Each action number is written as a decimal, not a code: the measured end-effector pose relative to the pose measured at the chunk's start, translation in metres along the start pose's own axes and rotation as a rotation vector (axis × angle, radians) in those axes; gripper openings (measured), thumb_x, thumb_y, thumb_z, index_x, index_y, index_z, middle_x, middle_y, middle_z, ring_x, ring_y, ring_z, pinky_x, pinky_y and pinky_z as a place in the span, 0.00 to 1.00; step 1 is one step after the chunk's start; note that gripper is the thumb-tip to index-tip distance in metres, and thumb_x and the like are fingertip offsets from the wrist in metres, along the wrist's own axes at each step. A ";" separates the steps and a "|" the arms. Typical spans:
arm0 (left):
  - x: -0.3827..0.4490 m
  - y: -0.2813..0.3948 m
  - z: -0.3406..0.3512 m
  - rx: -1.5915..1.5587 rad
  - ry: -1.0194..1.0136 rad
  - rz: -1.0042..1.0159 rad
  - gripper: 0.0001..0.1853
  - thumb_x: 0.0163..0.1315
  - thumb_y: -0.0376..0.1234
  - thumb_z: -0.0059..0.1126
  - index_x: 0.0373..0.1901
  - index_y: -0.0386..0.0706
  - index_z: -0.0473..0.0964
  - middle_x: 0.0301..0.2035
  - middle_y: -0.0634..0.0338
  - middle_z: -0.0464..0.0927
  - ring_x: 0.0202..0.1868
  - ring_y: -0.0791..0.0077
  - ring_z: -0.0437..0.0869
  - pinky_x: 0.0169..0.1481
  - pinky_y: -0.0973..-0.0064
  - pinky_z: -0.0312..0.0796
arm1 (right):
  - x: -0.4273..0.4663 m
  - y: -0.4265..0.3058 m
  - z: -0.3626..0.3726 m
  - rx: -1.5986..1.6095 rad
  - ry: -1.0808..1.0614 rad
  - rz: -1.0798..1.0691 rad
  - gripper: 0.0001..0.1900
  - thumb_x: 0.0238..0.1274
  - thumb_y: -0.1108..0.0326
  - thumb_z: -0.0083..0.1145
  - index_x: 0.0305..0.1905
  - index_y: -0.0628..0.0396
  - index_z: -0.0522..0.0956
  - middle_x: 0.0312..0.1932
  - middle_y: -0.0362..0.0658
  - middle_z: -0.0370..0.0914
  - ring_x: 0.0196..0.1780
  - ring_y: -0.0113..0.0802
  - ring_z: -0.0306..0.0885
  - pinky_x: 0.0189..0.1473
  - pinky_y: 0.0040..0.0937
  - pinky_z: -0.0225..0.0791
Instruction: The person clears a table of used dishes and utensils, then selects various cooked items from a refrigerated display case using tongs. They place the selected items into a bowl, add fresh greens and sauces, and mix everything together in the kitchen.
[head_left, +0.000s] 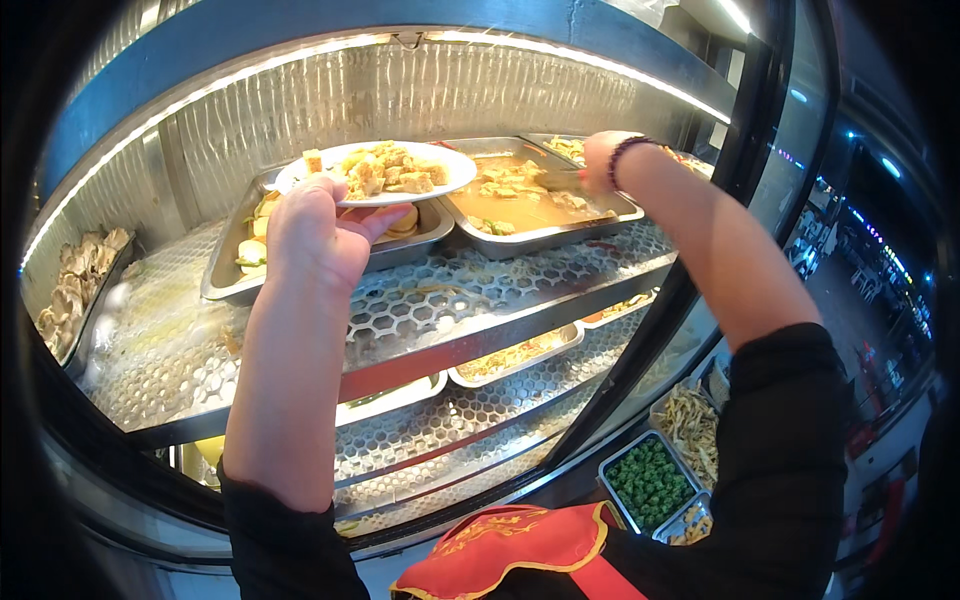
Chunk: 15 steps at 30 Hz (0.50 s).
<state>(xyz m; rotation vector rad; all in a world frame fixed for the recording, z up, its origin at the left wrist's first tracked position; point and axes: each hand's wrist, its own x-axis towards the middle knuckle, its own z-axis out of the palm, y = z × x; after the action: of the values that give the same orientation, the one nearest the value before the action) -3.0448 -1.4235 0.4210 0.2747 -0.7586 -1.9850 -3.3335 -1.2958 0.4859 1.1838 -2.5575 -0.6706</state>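
A white plate rests on my left hand, which grips its near edge with the fingers under it. Chunks of pale yellow food are piled on the plate. It is above a steel tray of pale rounds and greens, hiding part of it. My right hand is curled at the right side of a second steel tray of golden broth with tofu-like pieces. A dark, blurred utensil extends left from this hand over the broth; its kind is unclear.
Both hands are inside a lit display cabinet with perforated shelves. Mushrooms fill a tray at far left. Food trays sit on the shelf below. The black door frame stands at right, near trays of greens and pale strips.
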 end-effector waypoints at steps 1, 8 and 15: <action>0.001 0.000 0.001 -0.007 -0.017 0.001 0.20 0.62 0.20 0.34 0.57 0.25 0.54 0.55 0.37 0.61 0.55 0.39 0.73 0.53 0.35 0.76 | 0.002 -0.011 0.004 0.067 0.063 0.039 0.22 0.57 0.49 0.58 0.38 0.62 0.83 0.36 0.54 0.83 0.39 0.46 0.82 0.45 0.40 0.75; -0.013 0.003 0.009 0.020 0.062 0.022 0.21 0.63 0.21 0.33 0.58 0.24 0.54 0.55 0.36 0.63 0.55 0.40 0.74 0.56 0.37 0.74 | -0.022 0.006 -0.010 0.551 -0.119 -0.064 0.28 0.58 0.44 0.61 0.33 0.66 0.78 0.22 0.46 0.76 0.22 0.36 0.75 0.26 0.34 0.71; -0.007 0.004 0.005 0.019 0.019 0.032 0.21 0.64 0.21 0.32 0.60 0.23 0.53 0.57 0.35 0.63 0.58 0.38 0.72 0.58 0.38 0.74 | 0.013 -0.031 0.001 0.184 0.132 -0.190 0.19 0.54 0.57 0.65 0.47 0.57 0.81 0.39 0.51 0.83 0.43 0.44 0.81 0.48 0.40 0.72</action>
<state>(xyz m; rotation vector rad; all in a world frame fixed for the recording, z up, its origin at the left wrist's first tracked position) -3.0410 -1.4173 0.4266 0.2907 -0.7658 -1.9430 -3.3221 -1.3224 0.4699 1.4919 -2.4592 -0.3855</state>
